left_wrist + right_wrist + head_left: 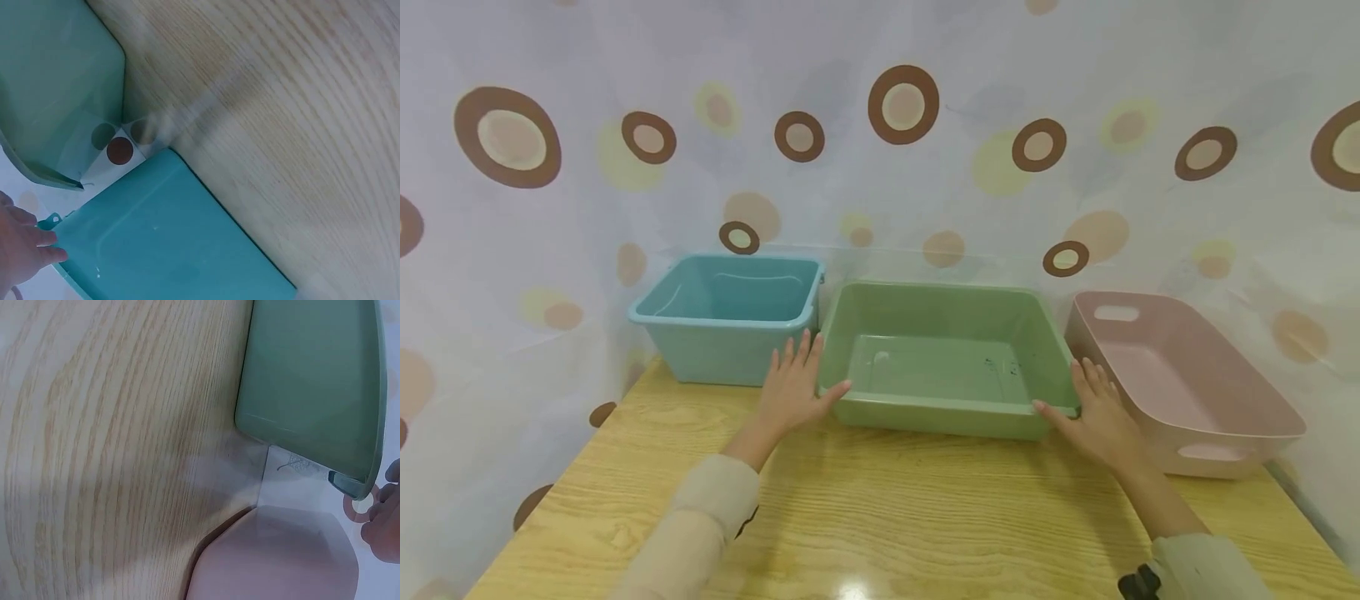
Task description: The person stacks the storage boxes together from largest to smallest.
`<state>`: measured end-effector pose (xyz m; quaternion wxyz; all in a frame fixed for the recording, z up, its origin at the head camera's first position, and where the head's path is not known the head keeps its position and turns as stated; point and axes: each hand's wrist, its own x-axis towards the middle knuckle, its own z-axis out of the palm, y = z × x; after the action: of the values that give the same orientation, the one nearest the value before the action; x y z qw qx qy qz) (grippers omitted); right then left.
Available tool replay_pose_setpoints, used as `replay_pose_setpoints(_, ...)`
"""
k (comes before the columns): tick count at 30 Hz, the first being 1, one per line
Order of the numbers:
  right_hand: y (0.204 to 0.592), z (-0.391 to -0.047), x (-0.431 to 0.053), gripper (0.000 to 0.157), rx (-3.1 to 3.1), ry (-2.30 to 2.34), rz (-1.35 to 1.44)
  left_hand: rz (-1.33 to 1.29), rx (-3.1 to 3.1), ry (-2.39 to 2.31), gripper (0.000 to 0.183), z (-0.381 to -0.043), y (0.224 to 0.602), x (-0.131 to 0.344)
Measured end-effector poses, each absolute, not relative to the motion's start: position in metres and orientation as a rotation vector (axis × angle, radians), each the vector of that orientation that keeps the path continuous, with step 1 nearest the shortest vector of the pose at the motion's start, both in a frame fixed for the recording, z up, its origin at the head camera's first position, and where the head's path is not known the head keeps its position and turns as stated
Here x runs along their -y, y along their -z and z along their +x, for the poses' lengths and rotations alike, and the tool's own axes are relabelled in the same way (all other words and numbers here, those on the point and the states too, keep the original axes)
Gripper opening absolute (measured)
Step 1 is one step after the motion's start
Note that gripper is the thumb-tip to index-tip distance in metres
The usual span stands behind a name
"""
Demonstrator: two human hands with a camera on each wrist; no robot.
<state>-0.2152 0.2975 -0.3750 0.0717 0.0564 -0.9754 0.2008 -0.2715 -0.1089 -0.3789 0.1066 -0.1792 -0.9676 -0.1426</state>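
Observation:
A shallow green plastic bin [940, 421] sits on the table between a blue bin [718, 357] and a pink bin [1161, 443]. My left hand [792, 390] is at the green bin's front left corner, fingers straight and thumb spread toward the rim. In the left wrist view, its fingertips overlap the blue bin's [162, 231] edge. At the front right corner, my right hand [1101, 421] has its thumb by the front rim and its fingers stretched along the outer side, between the green and pink bins. The right wrist view shows those fingers [381, 509] beside the green bin's [312, 375] corner.
The bins stand on a wood-grain table [910, 508]. Close behind them hangs a pale curtain [970, 208] printed with brown rings and dots; it also closes off both sides. The pink bin, set at an angle, has handle slots.

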Motion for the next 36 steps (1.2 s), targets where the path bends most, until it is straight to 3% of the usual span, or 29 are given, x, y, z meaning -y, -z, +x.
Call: replay_pose_setpoints(36,0.37,-0.252,-0.302,0.086,2.857,-0.748,0.155,-0.492,2.939,0.512,0.082,-0.296,0.367,0.099)
